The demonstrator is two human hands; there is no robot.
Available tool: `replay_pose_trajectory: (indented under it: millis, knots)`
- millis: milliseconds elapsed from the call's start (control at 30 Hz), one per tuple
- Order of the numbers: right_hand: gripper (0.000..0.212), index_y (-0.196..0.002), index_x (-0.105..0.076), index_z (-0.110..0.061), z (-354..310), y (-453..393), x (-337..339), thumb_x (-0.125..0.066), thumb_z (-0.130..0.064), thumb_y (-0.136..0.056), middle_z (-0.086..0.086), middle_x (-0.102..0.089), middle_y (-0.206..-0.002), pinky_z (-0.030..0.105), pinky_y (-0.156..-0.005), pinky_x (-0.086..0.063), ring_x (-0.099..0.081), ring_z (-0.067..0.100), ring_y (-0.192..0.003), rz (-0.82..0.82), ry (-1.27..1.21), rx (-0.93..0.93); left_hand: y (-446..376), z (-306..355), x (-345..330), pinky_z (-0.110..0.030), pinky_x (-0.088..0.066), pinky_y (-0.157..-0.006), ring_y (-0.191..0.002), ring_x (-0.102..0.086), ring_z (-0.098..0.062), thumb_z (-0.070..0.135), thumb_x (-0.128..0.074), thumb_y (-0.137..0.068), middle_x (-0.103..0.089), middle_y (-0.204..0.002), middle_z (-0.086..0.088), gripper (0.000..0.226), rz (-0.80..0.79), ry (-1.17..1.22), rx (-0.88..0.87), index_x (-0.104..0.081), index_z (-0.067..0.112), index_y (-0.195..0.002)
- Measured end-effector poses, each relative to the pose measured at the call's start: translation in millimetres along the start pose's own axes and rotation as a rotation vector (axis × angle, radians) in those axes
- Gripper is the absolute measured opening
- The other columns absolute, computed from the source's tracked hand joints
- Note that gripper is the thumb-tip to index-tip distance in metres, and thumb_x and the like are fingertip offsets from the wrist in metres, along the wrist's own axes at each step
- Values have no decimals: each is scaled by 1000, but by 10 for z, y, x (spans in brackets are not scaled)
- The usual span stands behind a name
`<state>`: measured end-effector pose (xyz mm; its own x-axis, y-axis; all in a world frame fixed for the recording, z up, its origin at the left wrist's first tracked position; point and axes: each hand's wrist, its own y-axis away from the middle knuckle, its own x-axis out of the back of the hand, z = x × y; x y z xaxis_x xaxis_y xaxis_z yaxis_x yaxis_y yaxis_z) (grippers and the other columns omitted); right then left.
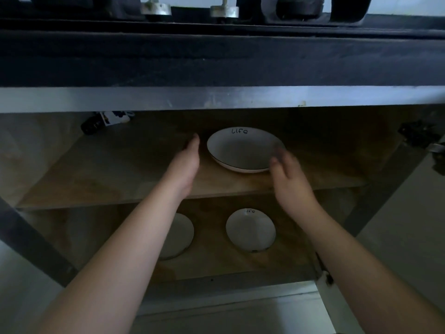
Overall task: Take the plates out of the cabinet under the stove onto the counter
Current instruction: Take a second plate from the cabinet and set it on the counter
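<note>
plate (243,150) marked "life" sits on the upper shelf (120,169) of the open cabinet. left hand (186,162) and right hand (286,179) flank it, both open, holding nothing; right blurred. two more plates (250,230) on lower shelf.

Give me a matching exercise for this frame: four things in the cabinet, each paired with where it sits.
Things:
1. large plate
2. small plate marked "life"
3. plate partly hidden by the left forearm
4. dark bottle

Places:
A. lower shelf, left
B. upper shelf, between the two hands
C. upper shelf, back left corner
D. lower shelf, right

Pairs: 1-B, 2-D, 3-A, 4-C
</note>
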<state>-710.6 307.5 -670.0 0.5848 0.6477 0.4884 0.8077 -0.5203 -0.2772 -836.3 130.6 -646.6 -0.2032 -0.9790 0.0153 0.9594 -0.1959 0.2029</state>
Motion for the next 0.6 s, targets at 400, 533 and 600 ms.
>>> replay_pose_trajectory:
  millis: [400,533,600]
  knots:
    - [49,-146,-36,-14,-57,-386,288,-40,-31,-101,10,-44,-147,35,-100,-39,-45,25,-131,-8,-970,-558,-146,105,-96,-57,-48,-96,-130,-47,-38,51,-42,-99,-40,-151,-17,60,-167,449,167,-37,18,-148]
    - [53,-147,-35,-8,-70,-324,371,-38,-34,-101,14,-47,-144,39,-106,-37,-46,27,-130,-42,-1026,-600,-120,135,-56,-57,-57,-76,-114,-56,-38,55,-41,-98,-45,-143,-17,61,-161,402,196,-40,16,-145]
    - [53,-145,-37,-7,-33,-272,413,-38,-35,-100,15,-49,-142,39,-105,-38,-49,27,-127,-92,-1020,-598,-118,141,1,-58,-57,-75,-116,-55,-39,55,-41,-98,-46,-143,-18,62,-153,343,226,-40,15,-145]
